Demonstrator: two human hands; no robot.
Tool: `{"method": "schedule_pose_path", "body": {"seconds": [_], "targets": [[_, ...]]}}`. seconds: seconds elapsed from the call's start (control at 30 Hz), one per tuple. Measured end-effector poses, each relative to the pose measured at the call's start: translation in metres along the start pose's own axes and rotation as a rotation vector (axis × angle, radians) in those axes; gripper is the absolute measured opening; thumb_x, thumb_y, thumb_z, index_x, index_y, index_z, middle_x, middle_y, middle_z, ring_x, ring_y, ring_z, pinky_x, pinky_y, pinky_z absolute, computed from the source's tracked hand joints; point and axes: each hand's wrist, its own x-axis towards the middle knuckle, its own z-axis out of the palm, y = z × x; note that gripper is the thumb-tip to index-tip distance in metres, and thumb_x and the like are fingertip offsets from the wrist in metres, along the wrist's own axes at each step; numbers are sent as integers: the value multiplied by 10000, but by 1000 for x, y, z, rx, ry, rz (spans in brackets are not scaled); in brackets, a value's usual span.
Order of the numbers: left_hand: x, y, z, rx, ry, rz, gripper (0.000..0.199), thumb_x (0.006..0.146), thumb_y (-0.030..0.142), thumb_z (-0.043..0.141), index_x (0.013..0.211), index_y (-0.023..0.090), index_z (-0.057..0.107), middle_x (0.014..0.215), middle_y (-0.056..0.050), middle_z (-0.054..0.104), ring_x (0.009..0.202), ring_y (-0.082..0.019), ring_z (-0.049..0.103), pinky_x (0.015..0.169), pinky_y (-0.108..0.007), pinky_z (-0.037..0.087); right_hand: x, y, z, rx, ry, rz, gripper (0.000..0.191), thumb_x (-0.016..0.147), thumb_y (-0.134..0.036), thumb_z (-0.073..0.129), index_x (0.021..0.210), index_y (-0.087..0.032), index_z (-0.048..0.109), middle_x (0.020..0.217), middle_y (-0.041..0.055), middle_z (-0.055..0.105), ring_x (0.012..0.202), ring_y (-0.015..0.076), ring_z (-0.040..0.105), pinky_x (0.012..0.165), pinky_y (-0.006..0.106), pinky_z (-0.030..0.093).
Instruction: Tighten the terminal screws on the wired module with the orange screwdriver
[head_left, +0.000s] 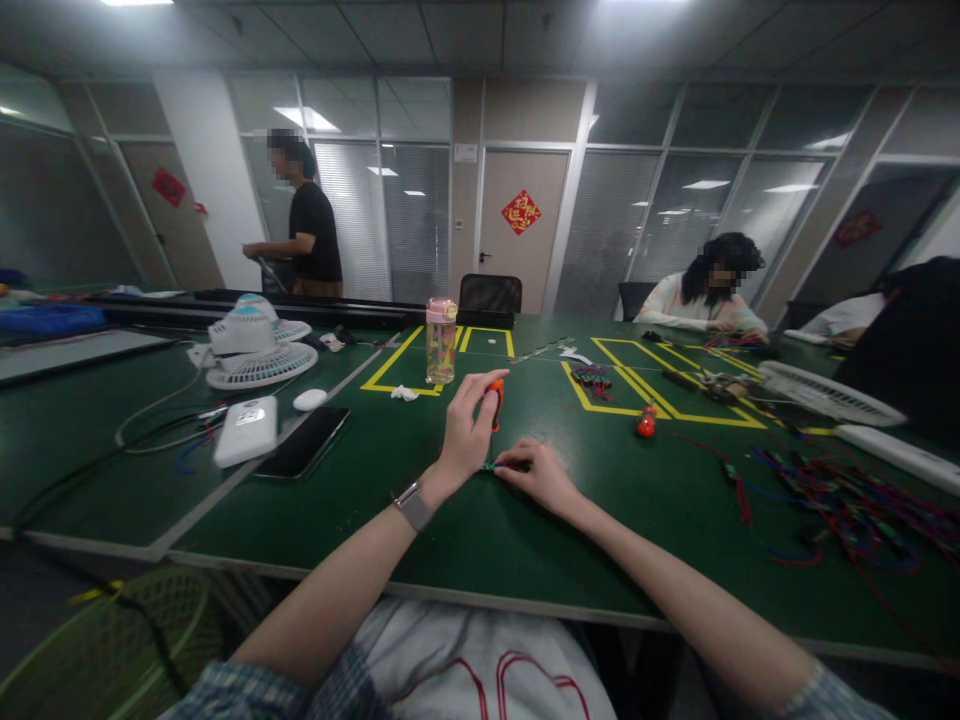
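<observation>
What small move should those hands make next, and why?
Perhaps a slight twist of the orange screwdriver with the left hand, while the right hand steadies the small green part. The screwdriver stands nearly upright, its shaft pointing down at the part, which the right hand holds. Whether its tip is seated is too small to tell.

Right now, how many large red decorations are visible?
3: a decoration on the left door, a second on the middle door, and a dim third at far right. Others could be hidden.
</observation>
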Motion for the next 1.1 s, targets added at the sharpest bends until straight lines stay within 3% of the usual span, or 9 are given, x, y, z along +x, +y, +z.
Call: {"method": "schedule_pose_path", "body": {"seconds": [0.3,0.53,0.73,0.93,1.1], "targets": [[0,-1,1,62,34,3,219,881,239,537,1089,215,599,935,-35,550,852,-141,539,763,-270,453,0,3,3,44,3,5,131,771,-233,656,845,-186,754,798,49,662,753,168,590,709,262,431],[0,-1,0,7,-27,-5,295,947,206,386,1190,225,551,1023,-47,570,928,-141,536,827,-286,442,0,1,1,41,6,-4,134,779,-230,652,847,-181,757,785,49,652,736,163,587,698,256,430],[0,-2,1,41,24,-10,233,899,241,506,1114,225,595,952,-36,548,852,-139,535,762,-264,456,0,0,0,38,-1,7,131,779,-228,649,844,-185,754,784,46,649,726,160,582,689,257,434],[1,-1,1,5,-20,6,295,949,205,383,1178,228,567,1056,-47,580,975,-145,540,869,-287,425,0,1,1,33,0,-1,134,774,-213,648,849,-188,756,769,41,647,721,156,580,689,252,425],[0,-3,1,30,4,-11,258,926,229,447,1146,219,583,967,-39,581,861,-139,545,780,-268,447,-1,0,1,39,-2,4,133,774,-216,649,845,-183,756,785,48,653,734,162,583,691,256,425]]}}
